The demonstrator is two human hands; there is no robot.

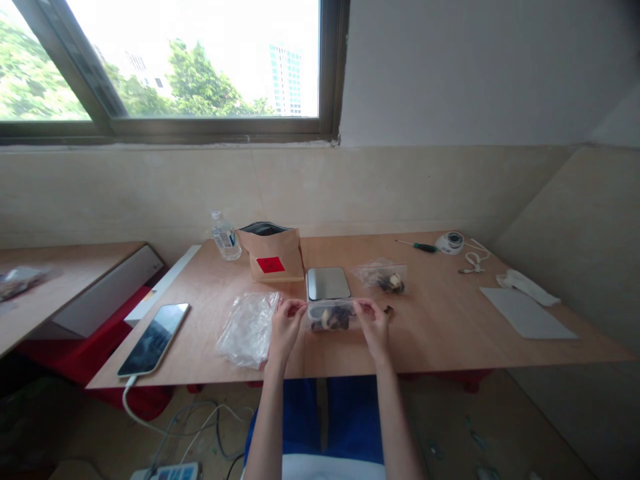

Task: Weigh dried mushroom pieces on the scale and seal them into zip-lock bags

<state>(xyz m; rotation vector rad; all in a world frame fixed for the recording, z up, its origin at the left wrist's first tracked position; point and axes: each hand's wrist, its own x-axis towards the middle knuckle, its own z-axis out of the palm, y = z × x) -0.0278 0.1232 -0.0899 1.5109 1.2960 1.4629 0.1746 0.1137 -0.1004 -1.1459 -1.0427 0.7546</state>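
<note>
Between my hands is a clear plastic bag with dark and pale dried-looking pieces inside. The fingers of my left hand pinch its upper left corner. At the opposite corner, my right hand grips the bag's top edge the same way. Just behind it lies a small scale with a silver plate. A second clear bag with similar pieces rests to the right of the scale. One loose dark piece is close to my right fingers. Crumpled clear plastic bags lie left of my left hand.
A brown paper pouch stands open at the back, beside a water bottle. A cabled phone lies at front left. Along the right are a screwdriver, a white dome camera and a white sheet.
</note>
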